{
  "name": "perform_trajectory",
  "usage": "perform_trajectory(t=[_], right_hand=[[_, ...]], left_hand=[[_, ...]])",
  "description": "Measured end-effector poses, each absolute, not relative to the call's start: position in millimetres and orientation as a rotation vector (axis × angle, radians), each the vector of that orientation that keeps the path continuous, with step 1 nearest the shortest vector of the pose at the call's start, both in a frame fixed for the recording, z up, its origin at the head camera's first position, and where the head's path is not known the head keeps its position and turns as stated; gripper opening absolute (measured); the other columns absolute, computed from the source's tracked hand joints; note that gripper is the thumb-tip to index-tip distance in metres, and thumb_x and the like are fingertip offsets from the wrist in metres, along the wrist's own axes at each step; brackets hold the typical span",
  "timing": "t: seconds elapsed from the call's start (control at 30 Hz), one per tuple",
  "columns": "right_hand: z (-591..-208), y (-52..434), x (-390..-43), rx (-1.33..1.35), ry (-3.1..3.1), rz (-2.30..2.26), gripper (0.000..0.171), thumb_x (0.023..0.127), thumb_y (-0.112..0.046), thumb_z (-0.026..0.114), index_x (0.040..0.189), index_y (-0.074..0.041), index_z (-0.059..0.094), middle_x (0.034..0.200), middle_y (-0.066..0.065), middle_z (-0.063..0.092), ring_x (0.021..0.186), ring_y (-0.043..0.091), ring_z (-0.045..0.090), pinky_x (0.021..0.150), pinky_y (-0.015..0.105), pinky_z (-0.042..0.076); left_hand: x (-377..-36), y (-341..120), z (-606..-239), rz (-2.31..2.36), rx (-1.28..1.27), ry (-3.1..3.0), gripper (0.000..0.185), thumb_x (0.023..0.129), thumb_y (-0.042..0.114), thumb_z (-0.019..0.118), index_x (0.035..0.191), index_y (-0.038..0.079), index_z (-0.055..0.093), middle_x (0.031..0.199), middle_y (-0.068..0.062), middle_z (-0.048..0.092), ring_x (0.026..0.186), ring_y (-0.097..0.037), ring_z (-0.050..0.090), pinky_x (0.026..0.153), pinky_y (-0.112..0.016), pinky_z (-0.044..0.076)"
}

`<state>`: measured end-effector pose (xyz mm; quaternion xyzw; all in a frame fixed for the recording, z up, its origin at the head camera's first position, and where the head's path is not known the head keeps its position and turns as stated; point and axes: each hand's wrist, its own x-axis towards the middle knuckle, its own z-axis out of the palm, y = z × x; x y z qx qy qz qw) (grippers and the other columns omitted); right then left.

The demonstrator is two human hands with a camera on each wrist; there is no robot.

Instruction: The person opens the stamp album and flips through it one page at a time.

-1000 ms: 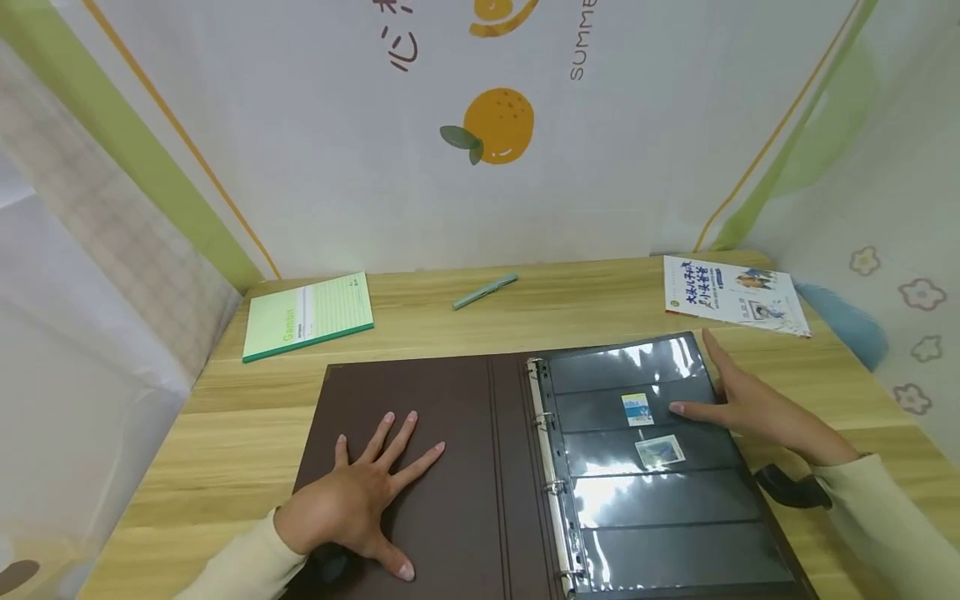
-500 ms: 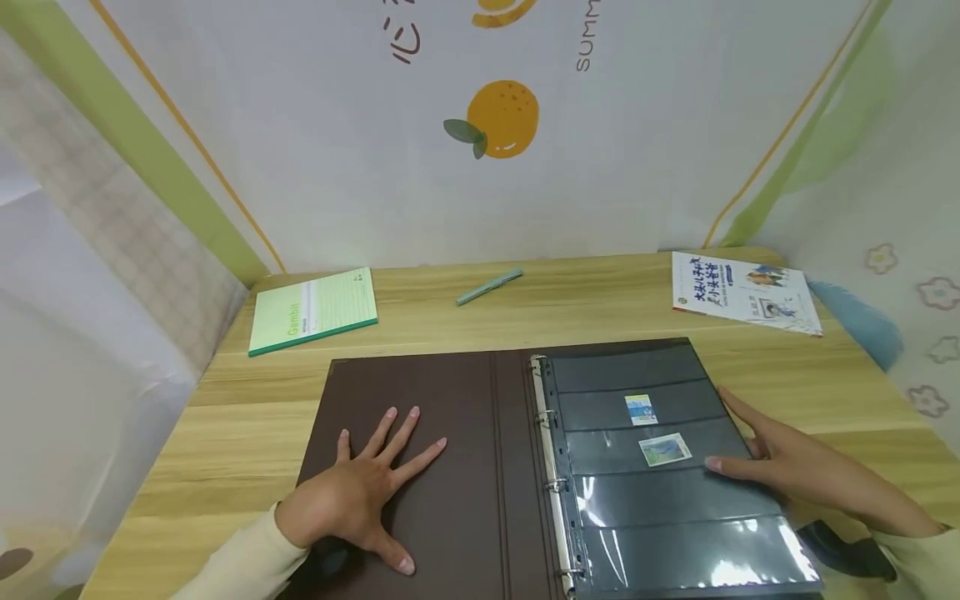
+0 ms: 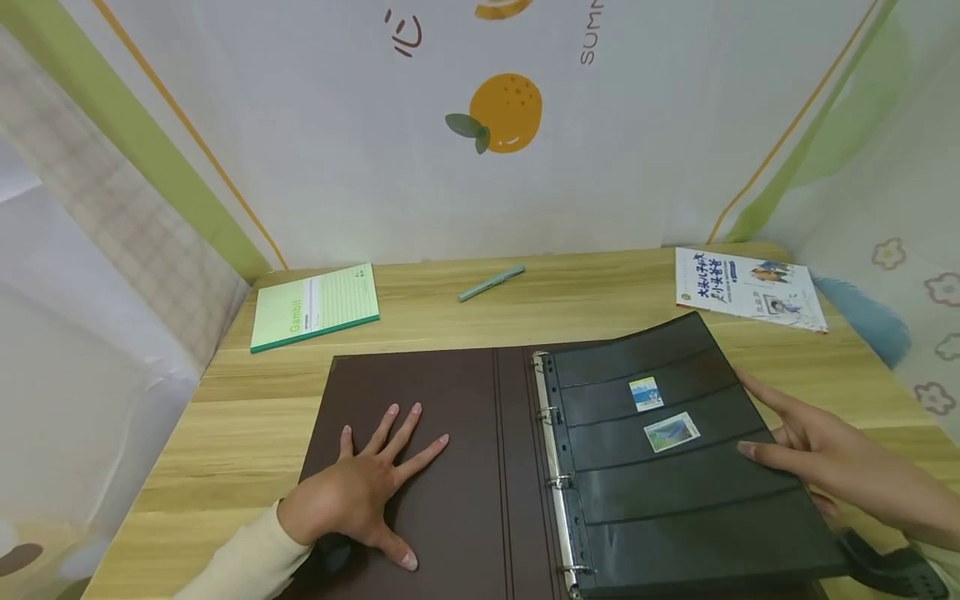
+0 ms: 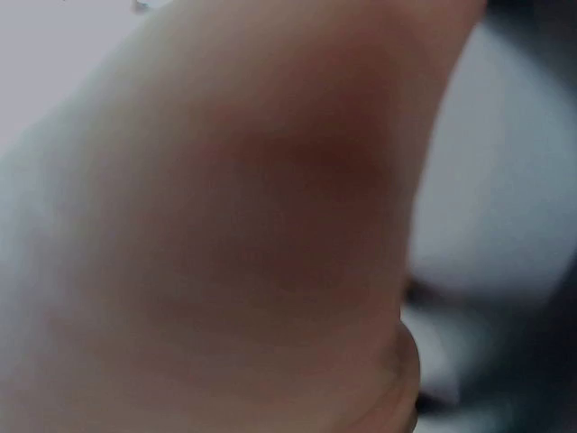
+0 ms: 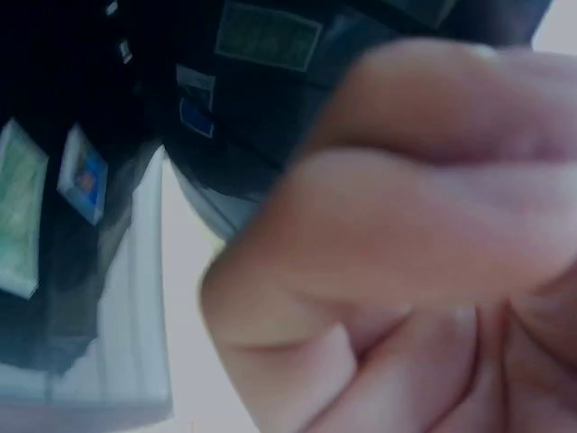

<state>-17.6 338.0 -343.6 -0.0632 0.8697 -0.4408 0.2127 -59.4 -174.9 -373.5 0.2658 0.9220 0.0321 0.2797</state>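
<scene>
A brown ring binder album (image 3: 442,383) lies spread on the wooden table. My left hand (image 3: 356,496) rests flat on its inside cover, fingers spread apart. At the right side, my right hand (image 3: 832,454) pinches the outer edge of a black pocket page (image 3: 697,542), thumb on top and other fingers beneath. This page bows upward, its outer side lifted off the back cover. Two small stamps, one blue and yellow (image 3: 646,394), one greenish (image 3: 671,432), sit in its clear pockets. Curled fingers (image 5: 388,216) fill much of the right wrist view; blurred skin covers most of the left.
Metal rings (image 3: 558,482) hold the page along the binder's spine. Along the table's back are a green notebook (image 3: 315,308), a pale green pen (image 3: 491,283) and a white booklet (image 3: 750,289). A printed curtain (image 3: 360,183) hangs behind.
My right hand has slid down the page's outer edge toward me and taken hold there. The page dropped nearly flat, then its outer side rose again. My left hand stayed on the cover.
</scene>
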Motion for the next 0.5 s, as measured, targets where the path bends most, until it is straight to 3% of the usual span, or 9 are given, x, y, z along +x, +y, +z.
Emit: perform_trajectory(t=[0.23, 0.3, 0.4, 0.47, 0.5], right_hand=[[-316, 316, -17, -0.191, 2.529, -1.274, 0.081, 0.107, -0.016, 0.051, 0.162, -0.038, -0.004, 0.053, 0.003, 0.031, 0.032, 0.020, 0.036, 0.033, 0.034, 0.040], [-307, 308, -18, -0.216, 2.543, -1.295, 0.079, 0.107, -0.014, 0.050, 0.162, -0.039, -0.001, 0.053, 0.004, 0.031, 0.043, 0.003, 0.052, 0.032, 0.034, 0.039], [-295, 291, -21, -0.252, 2.530, -1.354, 0.078, 0.107, -0.013, 0.050, 0.162, -0.041, 0.002, 0.051, 0.007, 0.027, 0.040, 0.000, 0.048, 0.030, 0.030, 0.036], [-288, 278, -24, -0.293, 2.544, -1.375, 0.077, 0.107, -0.013, 0.050, 0.162, -0.041, 0.004, 0.052, 0.008, 0.024, 0.041, 0.003, 0.046, 0.040, 0.023, 0.044], [-284, 270, -25, -0.301, 2.551, -1.375, 0.076, 0.107, -0.016, 0.050, 0.161, -0.042, 0.004, 0.053, 0.007, 0.022, 0.035, 0.011, 0.036, 0.047, 0.019, 0.047]], left_hand=[[-58, -176, -374, 0.095, 0.709, 2.468, 0.134, 0.055, 0.075, 0.084, 0.161, 0.045, 0.007, 0.171, -0.007, -0.014, 0.157, -0.041, -0.013, 0.107, -0.086, 0.004], [-58, -176, -374, 0.095, 0.712, 2.467, 0.134, 0.056, 0.075, 0.084, 0.161, 0.045, 0.006, 0.171, -0.007, -0.014, 0.157, -0.040, -0.013, 0.107, -0.086, 0.004], [-59, -176, -373, 0.108, 0.716, 2.466, 0.134, 0.056, 0.075, 0.084, 0.161, 0.044, 0.007, 0.171, -0.007, -0.015, 0.157, -0.040, -0.013, 0.106, -0.087, 0.003], [-59, -177, -372, 0.112, 0.719, 2.469, 0.135, 0.056, 0.074, 0.085, 0.161, 0.044, 0.007, 0.171, -0.007, -0.014, 0.157, -0.041, -0.013, 0.106, -0.087, 0.003], [-59, -177, -372, 0.118, 0.721, 2.468, 0.135, 0.056, 0.074, 0.085, 0.162, 0.044, 0.007, 0.171, -0.007, -0.014, 0.157, -0.041, -0.013, 0.106, -0.087, 0.003]])
